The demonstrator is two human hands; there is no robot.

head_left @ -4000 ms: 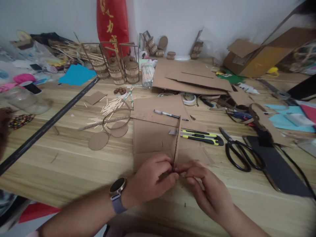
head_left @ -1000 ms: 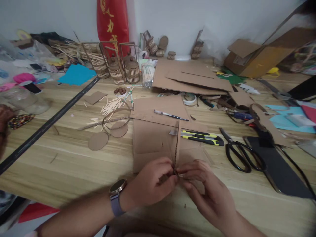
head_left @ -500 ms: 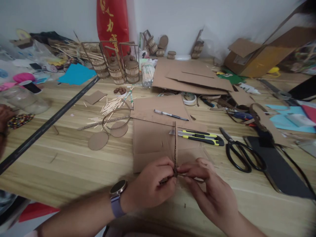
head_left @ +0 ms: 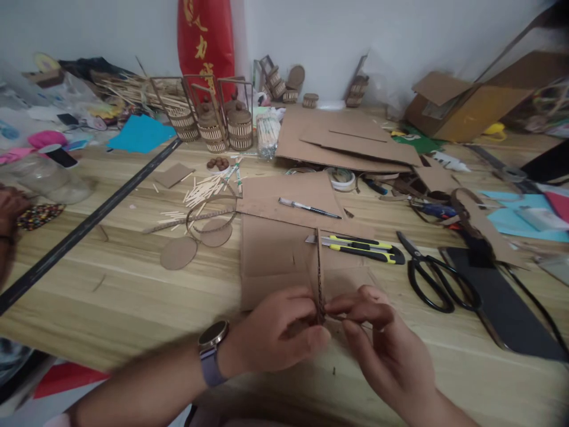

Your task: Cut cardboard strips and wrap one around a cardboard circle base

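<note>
A narrow corrugated cardboard strip (head_left: 319,267) stands on edge, running away from me over flat cardboard sheets (head_left: 271,249). Its near end is pinched in my left hand (head_left: 284,329), which wears a watch at the wrist. Closed fingers of my right hand (head_left: 382,338) meet the same end from the right, where a thin piece of the strip sticks out sideways. The fingers partly hide how that end is bent or peeled. Just beyond the strip lie a yellow-and-black utility knife (head_left: 364,248), its blade out, and a pen (head_left: 309,207).
Black-handled scissors (head_left: 435,279) and a dark flat slab (head_left: 498,308) lie to the right. Cardboard discs (head_left: 178,253), a curled strip (head_left: 213,213) and short sticks (head_left: 204,190) are at left. Small lidded baskets (head_left: 212,130) stand behind. Another person's hand (head_left: 11,204) is near beads (head_left: 40,216).
The strip's far end has drawn nearer to me over these seconds. My left thumb has extended over the near end, and my right hand has shifted slightly right.
</note>
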